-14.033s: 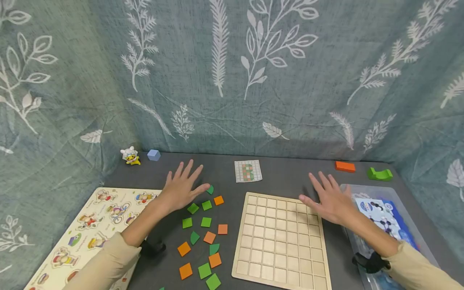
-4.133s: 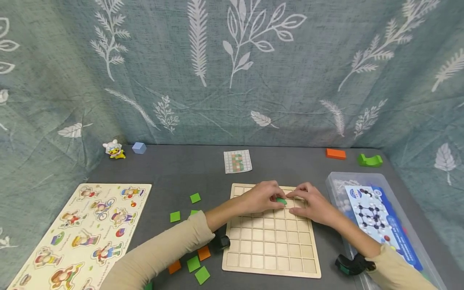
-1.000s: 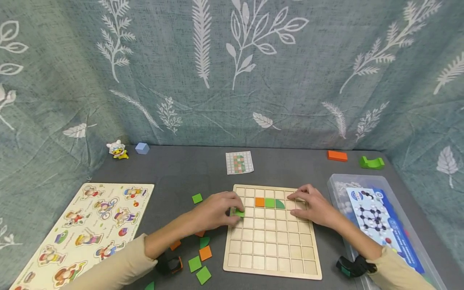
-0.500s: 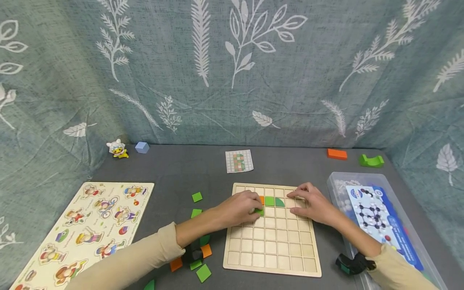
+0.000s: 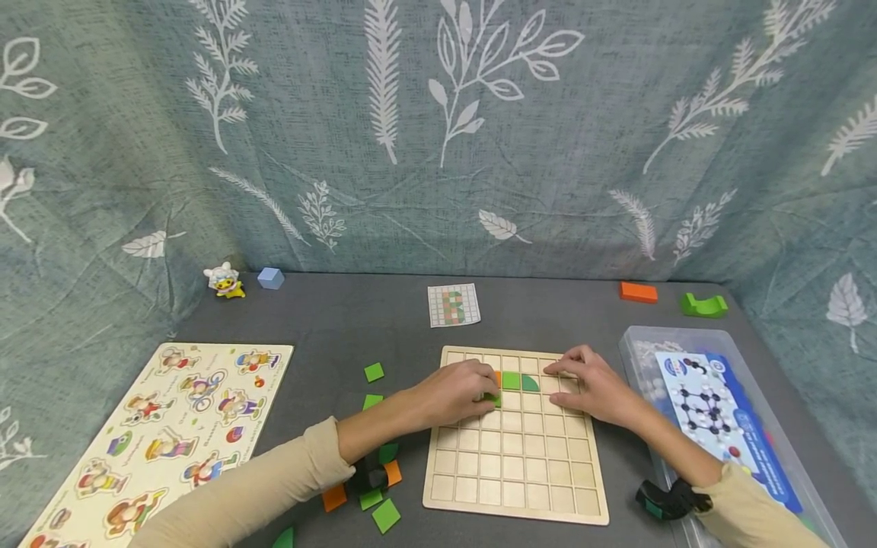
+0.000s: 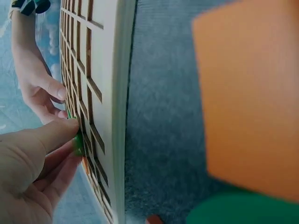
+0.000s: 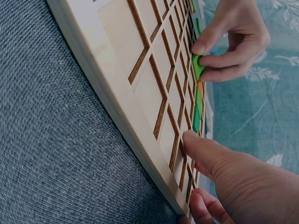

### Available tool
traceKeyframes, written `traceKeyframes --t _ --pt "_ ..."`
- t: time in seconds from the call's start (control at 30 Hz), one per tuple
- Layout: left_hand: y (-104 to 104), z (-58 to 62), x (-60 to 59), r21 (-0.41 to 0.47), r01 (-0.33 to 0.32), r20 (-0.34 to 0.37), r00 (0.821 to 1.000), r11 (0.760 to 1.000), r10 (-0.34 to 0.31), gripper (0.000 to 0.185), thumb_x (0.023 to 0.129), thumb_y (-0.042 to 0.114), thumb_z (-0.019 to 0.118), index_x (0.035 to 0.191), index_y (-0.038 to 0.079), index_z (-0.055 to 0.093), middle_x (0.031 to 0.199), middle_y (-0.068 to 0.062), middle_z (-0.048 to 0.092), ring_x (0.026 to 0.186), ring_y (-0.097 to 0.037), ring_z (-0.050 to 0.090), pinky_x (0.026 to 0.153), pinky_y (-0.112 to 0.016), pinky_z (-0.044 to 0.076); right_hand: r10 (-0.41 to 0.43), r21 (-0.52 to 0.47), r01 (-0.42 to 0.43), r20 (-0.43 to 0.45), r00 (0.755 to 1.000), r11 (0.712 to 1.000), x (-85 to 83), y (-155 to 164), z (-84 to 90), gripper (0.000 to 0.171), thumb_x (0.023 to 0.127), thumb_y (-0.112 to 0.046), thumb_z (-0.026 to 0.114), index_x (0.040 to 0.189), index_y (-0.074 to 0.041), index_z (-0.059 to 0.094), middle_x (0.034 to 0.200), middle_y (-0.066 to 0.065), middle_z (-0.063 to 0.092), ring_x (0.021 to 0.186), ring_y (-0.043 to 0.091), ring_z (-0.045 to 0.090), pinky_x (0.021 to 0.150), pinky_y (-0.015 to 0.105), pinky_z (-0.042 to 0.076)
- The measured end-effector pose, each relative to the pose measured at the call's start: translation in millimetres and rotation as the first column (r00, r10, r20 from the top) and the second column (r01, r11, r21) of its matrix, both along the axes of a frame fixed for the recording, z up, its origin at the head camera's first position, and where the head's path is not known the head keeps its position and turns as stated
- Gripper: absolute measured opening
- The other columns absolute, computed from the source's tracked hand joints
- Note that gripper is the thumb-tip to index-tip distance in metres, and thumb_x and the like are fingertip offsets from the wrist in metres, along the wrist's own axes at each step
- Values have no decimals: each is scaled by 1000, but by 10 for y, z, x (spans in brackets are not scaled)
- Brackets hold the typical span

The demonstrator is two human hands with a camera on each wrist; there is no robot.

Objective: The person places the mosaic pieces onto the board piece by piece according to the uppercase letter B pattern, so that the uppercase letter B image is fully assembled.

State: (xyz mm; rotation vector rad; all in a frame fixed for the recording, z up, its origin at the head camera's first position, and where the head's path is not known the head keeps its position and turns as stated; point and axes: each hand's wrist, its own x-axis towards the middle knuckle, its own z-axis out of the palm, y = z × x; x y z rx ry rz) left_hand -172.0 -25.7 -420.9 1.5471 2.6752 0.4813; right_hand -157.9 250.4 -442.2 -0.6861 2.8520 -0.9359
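Note:
My left hand pinches a green square tile between thumb and fingers. It holds the tile at the wooden grid board, just below a partly covered orange square tile. Right of that orange tile, in the same row, lie a green square tile and a dark green quarter-round tile. My right hand rests on the board's right side. Its thumb touches the grid in the right wrist view, and no tile shows in its fingers.
Loose green tiles and orange tiles lie left of the board, some under the left forearm. A patterned grid card lies behind it. A picture puzzle board is at left, a clear plastic box at right.
Over the last second my left hand moves right across the board with the green square tile, then stays nearly still. Earlier, the board held no tiles. My right hand keeps its place lately.

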Motion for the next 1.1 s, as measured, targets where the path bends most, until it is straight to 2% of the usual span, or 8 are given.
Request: traceKeyframes --t 0.23,0.37,0.43,0.57,0.7,0.8,0.9,1.1 --pt "-62 63 100 -51 -8 -79 997 999 4 10 89 22 69 89 18 78 106 2 68 95 -12 60 80 -21 50 -6 -8 6 4 1000 1000 6 -8 -9 35 83 -21 77 115 -11 70 113 14 52 99 26 50 80 38 42" --pt "-382 116 90 -8 -89 9 996 996 89 15 90 25 69 100 16 76 110 0 66 99 -15 59 81 -26 51 -1 -2 1 12 1000 1000 1 -6 -28 36 83 -20 77 116 -11 69 114 14 52 101 26 49 81 40 43" --pt "-617 128 25 14 -155 65 986 988 153 20 90 26 69 106 14 73 113 -1 65 103 -17 59 83 -30 52 0 -2 0 14 1000 1000 -4 -4 -32 36 82 -19 77 116 -11 69 114 14 52 101 26 49 81 39 43" --pt "-1097 113 -144 55 -282 155 950 958 271 25 90 23 69 113 11 71 115 -5 64 107 -23 59 89 -41 51 -4 -4 4 16 1000 1000 -8 6 -28 36 82 -18 77 116 -10 69 114 14 52 101 26 49 80 38 42" --pt "-1471 52 -196 137 -369 221 916 919 335 24 89 15 70 112 8 70 111 -6 66 97 -23 61 82 -37 52 -4 0 4 17 1000 1000 -6 12 -18 36 82 -18 77 116 -10 69 114 14 52 100 26 49 80 39 42" --pt "-1635 1 -117 200 -370 246 915 907 319 23 87 12 71 110 7 71 106 -6 68 87 -18 61 72 -28 51 -2 1 2 19 1000 1000 -3 9 -11 36 82 -19 77 116 -10 69 114 14 52 101 26 49 81 39 42" --pt "-1700 -29 29 222 -338 260 925 915 279 21 87 11 71 108 8 71 104 -4 67 83 -14 60 70 -24 49 -3 1 3 19 1000 1000 -1 2 -6 36 82 -19 77 116 -10 69 114 14 52 101 27 49 81 39 42" --pt "-1588 -45 275 180 -318 313 916 931 252 19 91 18 68 109 14 71 107 -1 66 86 -13 59 71 -24 49 -6 -1 6 12 1000 1000 -6 2 -16 36 82 -19 77 116 -10 69 114 14 52 100 26 50 80 39 43"
